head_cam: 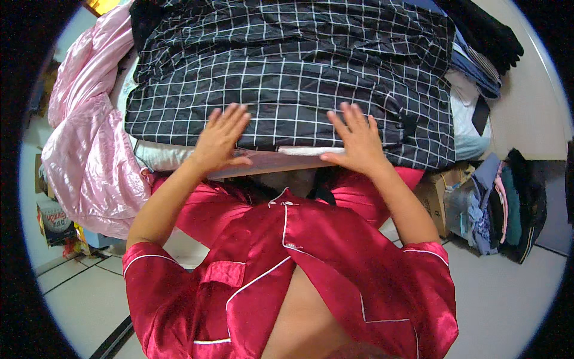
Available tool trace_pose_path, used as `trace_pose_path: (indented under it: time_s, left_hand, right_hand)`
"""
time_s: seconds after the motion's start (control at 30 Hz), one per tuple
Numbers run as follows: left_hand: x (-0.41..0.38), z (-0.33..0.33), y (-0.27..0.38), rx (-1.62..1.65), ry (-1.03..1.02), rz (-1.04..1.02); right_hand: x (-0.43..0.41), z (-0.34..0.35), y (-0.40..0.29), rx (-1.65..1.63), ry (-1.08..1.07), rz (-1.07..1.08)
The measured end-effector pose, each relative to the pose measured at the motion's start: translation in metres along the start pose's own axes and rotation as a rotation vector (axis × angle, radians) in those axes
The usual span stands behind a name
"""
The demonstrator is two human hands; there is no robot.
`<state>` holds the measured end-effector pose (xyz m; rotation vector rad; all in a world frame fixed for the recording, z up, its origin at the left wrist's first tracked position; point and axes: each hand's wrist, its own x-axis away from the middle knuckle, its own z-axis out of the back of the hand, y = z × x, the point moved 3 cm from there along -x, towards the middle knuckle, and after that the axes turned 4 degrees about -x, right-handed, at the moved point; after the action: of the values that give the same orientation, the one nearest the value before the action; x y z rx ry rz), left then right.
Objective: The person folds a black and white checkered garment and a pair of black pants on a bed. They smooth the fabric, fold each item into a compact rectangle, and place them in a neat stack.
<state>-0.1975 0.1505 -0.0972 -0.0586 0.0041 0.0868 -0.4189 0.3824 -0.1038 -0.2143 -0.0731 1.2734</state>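
Observation:
A black fabric with a white grid pattern (287,85) lies spread out before me, creased towards its far part and smoother near its front edge. My left hand (219,139) is over the left half of that front edge, palm down with the fingers apart. On the right half, my right hand (356,139) is held the same way, fingers spread over the fabric. Neither hand grips anything; whether the palms press on the cloth I cannot tell. Between the hands a strip of white cloth (311,151) shows under the fabric's front edge.
Shiny pink bedding (94,166) hangs at the left. Folded clothes (475,72) are heaped at the back right. On the right, a cardboard box (432,197) and more clothes (506,202) stand low down. A wooden edge (278,167) runs close to my knees.

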Motion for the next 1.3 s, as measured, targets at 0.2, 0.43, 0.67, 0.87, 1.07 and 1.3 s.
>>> trace_pose_path:
  time_s: [0.2,0.43,0.67,0.87,1.07,1.3]
  left_hand:
    - [0.030,-0.005,-0.047,-0.117,-0.024,0.220]
    - [0.066,0.019,-0.117,-0.032,-0.462,0.614]
    - [-0.034,0.068,-0.110,0.095,-0.004,0.178]
    - [-0.129,0.049,-0.138,0.100,0.143,0.188]
    - [-0.197,0.059,-0.214,-0.411,0.354,0.211]
    - [-0.224,0.071,-0.245,-0.703,0.112,0.343]
  right_hand:
    - [0.041,0.011,0.058,0.122,-0.023,-0.183]
    - [0.033,0.032,0.055,0.059,-0.074,-0.322]
    - [-0.055,0.032,0.032,-0.046,0.347,-0.136]
    - [-0.102,-0.016,0.036,0.042,0.236,-0.284]
    - [-0.100,-0.020,0.043,-0.006,0.389,-0.202]
    - [-0.106,-0.017,0.045,-0.008,0.401,-0.230]
